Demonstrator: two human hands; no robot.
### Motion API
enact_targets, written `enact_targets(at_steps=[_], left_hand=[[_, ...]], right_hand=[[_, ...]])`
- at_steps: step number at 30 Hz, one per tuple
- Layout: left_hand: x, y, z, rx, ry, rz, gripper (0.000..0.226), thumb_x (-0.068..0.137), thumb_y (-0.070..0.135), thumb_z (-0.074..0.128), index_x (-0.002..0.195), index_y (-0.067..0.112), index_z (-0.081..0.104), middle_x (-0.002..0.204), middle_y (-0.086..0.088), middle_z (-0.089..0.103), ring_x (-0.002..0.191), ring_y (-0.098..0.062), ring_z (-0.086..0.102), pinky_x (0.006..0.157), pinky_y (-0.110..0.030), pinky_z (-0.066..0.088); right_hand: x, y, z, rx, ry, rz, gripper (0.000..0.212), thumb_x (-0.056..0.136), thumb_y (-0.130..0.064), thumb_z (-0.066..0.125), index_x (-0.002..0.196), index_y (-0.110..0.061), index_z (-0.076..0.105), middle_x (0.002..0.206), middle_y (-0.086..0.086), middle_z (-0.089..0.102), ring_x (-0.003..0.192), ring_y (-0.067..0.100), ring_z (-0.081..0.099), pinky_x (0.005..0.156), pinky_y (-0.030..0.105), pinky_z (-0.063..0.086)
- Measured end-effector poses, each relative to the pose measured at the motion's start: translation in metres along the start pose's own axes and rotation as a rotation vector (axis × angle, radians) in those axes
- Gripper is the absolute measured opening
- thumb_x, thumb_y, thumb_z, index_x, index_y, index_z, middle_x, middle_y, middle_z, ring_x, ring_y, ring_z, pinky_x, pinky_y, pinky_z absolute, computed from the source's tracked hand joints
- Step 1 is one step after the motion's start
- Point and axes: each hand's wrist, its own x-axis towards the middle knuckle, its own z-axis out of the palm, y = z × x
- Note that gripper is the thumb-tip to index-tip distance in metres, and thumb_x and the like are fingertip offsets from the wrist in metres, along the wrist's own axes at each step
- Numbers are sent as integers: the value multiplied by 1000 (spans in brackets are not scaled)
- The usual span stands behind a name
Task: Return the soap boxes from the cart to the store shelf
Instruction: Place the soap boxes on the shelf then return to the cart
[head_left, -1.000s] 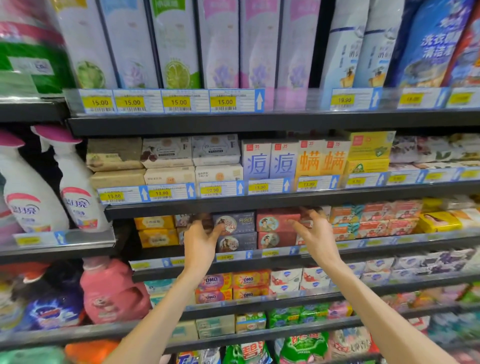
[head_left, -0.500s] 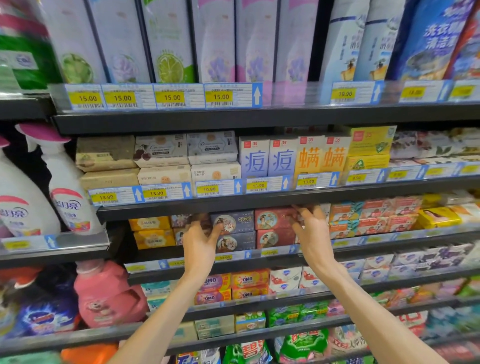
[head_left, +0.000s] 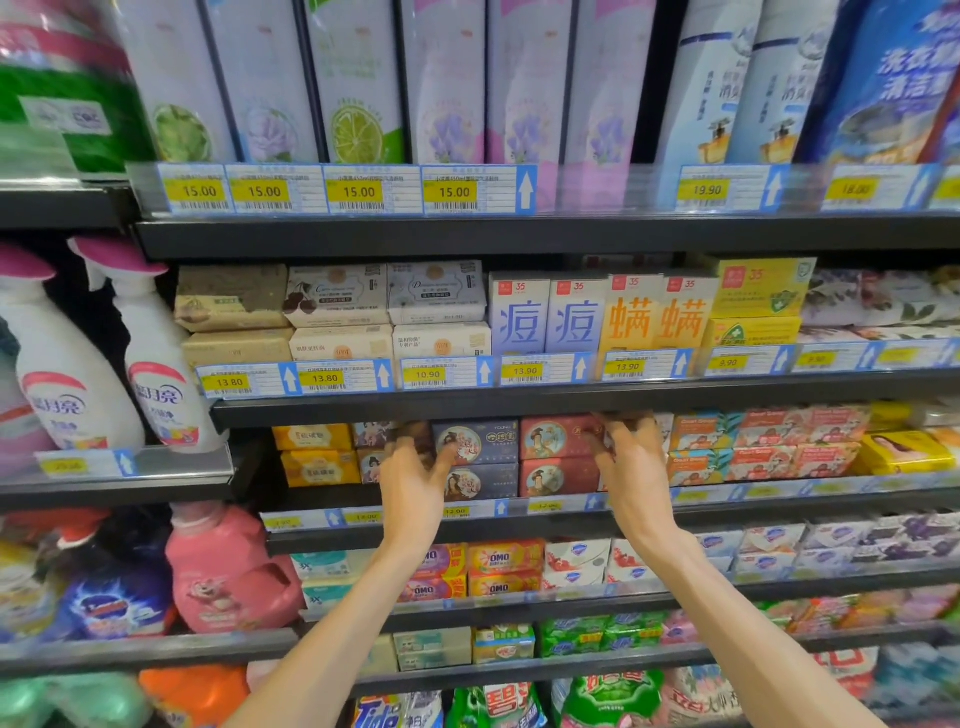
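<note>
The soap shelf (head_left: 519, 525) holds stacked boxes: yellow ones (head_left: 317, 452), pale figure-printed ones (head_left: 371, 434), dark blue ones (head_left: 485, 441) and red ones (head_left: 556, 441). My left hand (head_left: 415, 483) reaches into this shelf; its fingers curl over a brownish soap box (head_left: 415, 434) between the pale and dark blue stacks, and its thumb lies across the upper dark blue box. My right hand (head_left: 636, 467) has its fingers spread against the right side of the red stack, the tips hidden under the shelf above. No cart is in view.
The shelf above (head_left: 519, 400) carries more soap boxes and price tags, close over my fingers. Orange and red packs (head_left: 753, 447) sit right of my right hand. Spray bottles (head_left: 156, 364) stand at left, a pink detergent jug (head_left: 228, 566) below.
Both hands stay at the same shelf and have pushed slightly deeper between the boxes. The view has shifted a little.
</note>
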Motion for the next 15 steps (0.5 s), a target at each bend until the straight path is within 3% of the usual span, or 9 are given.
enact_targets(at_steps=[3,7,10,15], left_hand=[[-4,0,-4,14,-26,15,26,91,44,69,103,25,58,106,-2,70,93,-12,69,83,-40,61],[-22,-2,-19,46,-24,29,41,92,38,69,129,24,58,121,7,65,108,-9,65,95,-38,57],[-44,-3,-36,96,-18,48,45,95,27,69,137,28,53,131,12,56,121,-7,56,104,-33,49],[-81,-20,-86,282,-28,97,42,98,30,64,138,31,52,133,20,52,123,-1,51,104,-24,43]], right_hand=[[-5,-3,-1,-46,3,17,29,95,-16,62,123,-15,57,130,6,44,107,29,59,85,41,56],[-21,-12,-2,-14,14,-137,37,95,-25,64,130,-17,55,111,0,50,86,17,56,72,30,51],[-36,-21,8,17,-67,-274,30,94,-27,65,122,-18,61,109,-3,56,90,14,55,70,27,50],[-61,-51,47,53,-253,-505,21,92,-29,68,111,-22,68,106,-5,66,97,17,63,73,32,55]])
